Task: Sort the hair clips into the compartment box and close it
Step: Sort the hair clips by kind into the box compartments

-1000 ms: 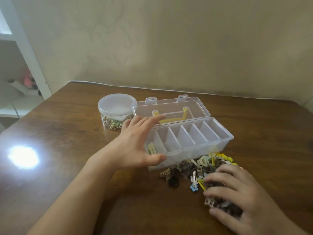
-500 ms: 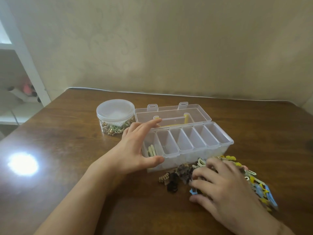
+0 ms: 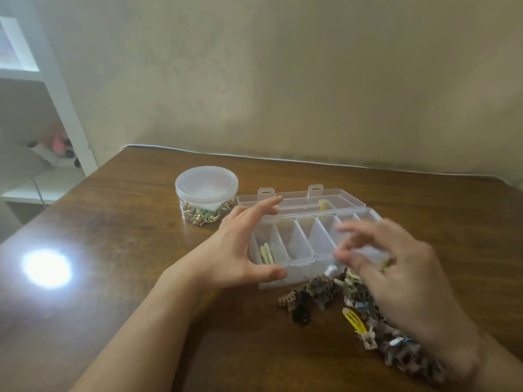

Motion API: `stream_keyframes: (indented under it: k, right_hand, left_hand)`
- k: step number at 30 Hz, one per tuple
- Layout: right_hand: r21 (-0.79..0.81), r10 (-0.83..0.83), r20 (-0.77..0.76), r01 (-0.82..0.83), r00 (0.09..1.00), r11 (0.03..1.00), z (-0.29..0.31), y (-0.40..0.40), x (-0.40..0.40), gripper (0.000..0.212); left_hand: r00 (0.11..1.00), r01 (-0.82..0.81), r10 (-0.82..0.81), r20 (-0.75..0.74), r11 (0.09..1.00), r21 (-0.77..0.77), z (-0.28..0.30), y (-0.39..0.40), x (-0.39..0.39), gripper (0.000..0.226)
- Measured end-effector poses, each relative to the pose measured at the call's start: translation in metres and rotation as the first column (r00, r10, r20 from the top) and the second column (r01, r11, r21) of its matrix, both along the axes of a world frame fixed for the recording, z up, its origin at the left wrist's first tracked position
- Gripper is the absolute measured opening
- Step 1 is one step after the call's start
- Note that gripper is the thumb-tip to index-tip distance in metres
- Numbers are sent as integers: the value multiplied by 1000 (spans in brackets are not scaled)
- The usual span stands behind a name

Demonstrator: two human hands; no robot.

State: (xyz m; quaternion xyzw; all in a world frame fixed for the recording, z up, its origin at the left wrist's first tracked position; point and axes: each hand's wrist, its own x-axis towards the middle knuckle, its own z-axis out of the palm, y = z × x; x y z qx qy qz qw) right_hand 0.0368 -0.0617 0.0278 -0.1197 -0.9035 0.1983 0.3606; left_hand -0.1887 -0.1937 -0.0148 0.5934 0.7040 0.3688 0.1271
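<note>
- The wooden table (image 3: 119, 278) runs under both hands.
- The compartment box (image 3: 300, 250), lid open, lies between the hands, long axis left to right. The left hand (image 3: 240, 250) is spread, thumb at its near wall, fingers over its far left corner.
- The heap of hair clips (image 3: 368, 315) lies just below the right hand (image 3: 402, 278), nearer to it. That hand is blurred, fingertips drawn together; whether it pinches a clip, I cannot tell.
- A lidded round jar (image 3: 206, 193) stands beyond the left hand, out of the way.
- Pale clips (image 3: 267, 253) lie in the compartment nearest the left hand.
</note>
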Motion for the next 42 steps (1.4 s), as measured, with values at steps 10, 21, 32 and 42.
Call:
stream_keyframes:
  k: [10,21,32,42]
  right_hand:
    - [-153,166,465,-105,870,983,8,-13,-103,19]
    - [290,-285,408,173,867,941,-9,-17,31,23]
    - [480,-394,349,199,850,854,-52,-38,35,30]
    - [-290,-79,111,108,991,951,-2,-33,-20,16]
  left_hand:
    - [997,3,-10,73,995,100,-6,2,-4,145]
    - [1000,2,-5,25,996,92,-5,2,-5,138]
    - [999,-11,8,31,997,79,-4,0,-1,133]
    - [1000,-4,2,18,996,89,-4,1,-2,133]
